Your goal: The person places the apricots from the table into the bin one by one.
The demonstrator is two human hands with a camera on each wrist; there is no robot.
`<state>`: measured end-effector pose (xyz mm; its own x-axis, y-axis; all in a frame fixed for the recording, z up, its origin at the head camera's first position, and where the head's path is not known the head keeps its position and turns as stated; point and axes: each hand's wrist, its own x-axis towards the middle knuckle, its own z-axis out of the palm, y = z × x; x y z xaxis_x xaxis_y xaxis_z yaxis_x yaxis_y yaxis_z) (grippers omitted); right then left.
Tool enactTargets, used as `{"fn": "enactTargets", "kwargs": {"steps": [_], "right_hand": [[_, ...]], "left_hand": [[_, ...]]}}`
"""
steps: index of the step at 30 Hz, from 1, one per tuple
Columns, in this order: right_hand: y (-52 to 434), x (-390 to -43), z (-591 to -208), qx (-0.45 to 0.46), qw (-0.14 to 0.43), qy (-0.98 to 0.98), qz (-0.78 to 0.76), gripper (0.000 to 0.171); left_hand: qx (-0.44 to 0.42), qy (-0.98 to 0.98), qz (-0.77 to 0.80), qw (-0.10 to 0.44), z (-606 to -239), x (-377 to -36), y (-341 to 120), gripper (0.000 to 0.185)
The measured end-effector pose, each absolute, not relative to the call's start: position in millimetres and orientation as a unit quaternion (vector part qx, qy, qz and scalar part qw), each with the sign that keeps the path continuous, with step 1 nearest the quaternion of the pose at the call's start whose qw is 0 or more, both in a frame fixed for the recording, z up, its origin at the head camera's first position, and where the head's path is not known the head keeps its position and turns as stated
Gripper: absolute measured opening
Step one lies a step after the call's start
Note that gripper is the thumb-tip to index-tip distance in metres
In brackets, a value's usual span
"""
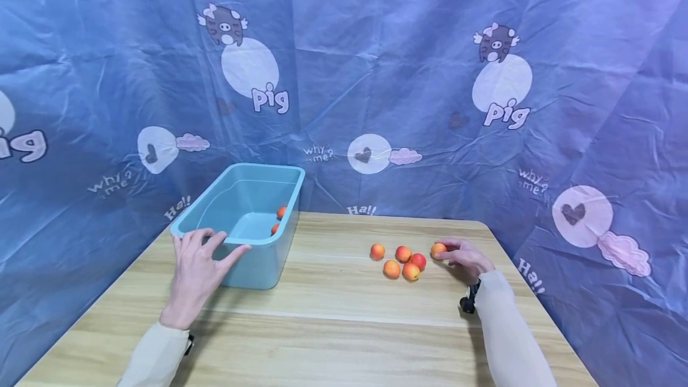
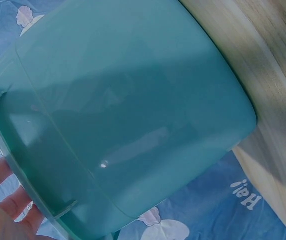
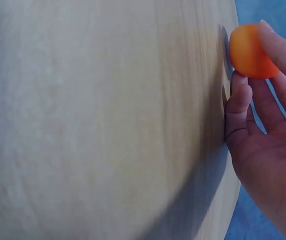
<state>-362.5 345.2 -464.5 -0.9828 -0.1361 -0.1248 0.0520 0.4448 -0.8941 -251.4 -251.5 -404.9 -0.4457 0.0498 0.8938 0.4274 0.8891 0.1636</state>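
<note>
Orange fruit [image 1: 438, 249] pinched in right hand [image 1: 463, 259]; left hand [image 1: 197, 267] flat (seemingly relaxed) on teal bin [image 1: 244, 220] rim.

On the tabletop [image 1: 322, 327], a plastic bin [image 1: 252, 249] stands near the far left corner with two apricots [image 1: 278, 220] inside against its right wall. Five apricots [image 1: 400, 261] cluster right of it, toward the far right. The left hand [image 1: 196, 270] rests on the bin's near rim; the right hand [image 1: 464, 258] pinches a sixth apricot [image 1: 438, 249] just right of the cluster.
</note>
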Motion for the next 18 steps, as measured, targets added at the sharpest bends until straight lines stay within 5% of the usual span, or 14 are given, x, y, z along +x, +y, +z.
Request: {"fn": "enactTargets", "kwargs": {"steps": [9, 18], "right_hand": [[345.4, -360.4, -464.6, 0.005, 0.075, 0.83, -0.553, 0.066], [339.2, -363.7, -458.0, -0.024, 0.052, 0.824, -0.564, 0.062]], "left_hand": [[-0.142, -0.824, -0.191, 0.514, -404.3, -251.9, -249.3, 0.079], [-0.145, -0.827, -0.195, 0.507, -405.3, -251.0, -250.3, 0.057]]}}
